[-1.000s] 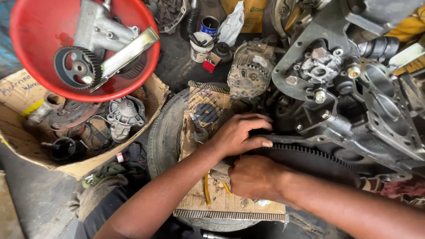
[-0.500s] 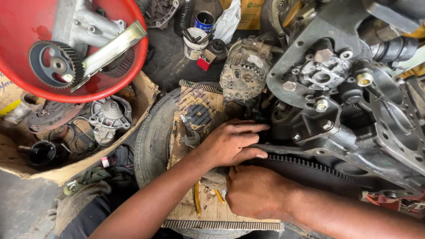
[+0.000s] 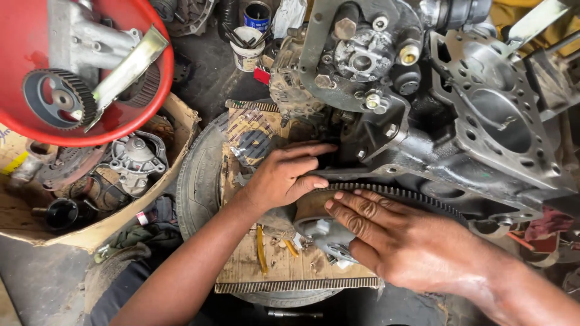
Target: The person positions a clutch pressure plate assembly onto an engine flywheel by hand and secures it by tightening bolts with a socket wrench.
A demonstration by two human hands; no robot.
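Left hand: our fingers lie flat, gripping nothing, against the dark cast-metal engine block.
Right hand: our grip rests open on the grey metal part, beneath its palm.

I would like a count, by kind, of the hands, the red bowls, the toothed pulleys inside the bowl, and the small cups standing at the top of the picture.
Hands: 2, the left hand and the right hand
Red bowl: 1
Toothed pulley: 1
Small cups: 2, a white cup and a blue cup
Total: 6
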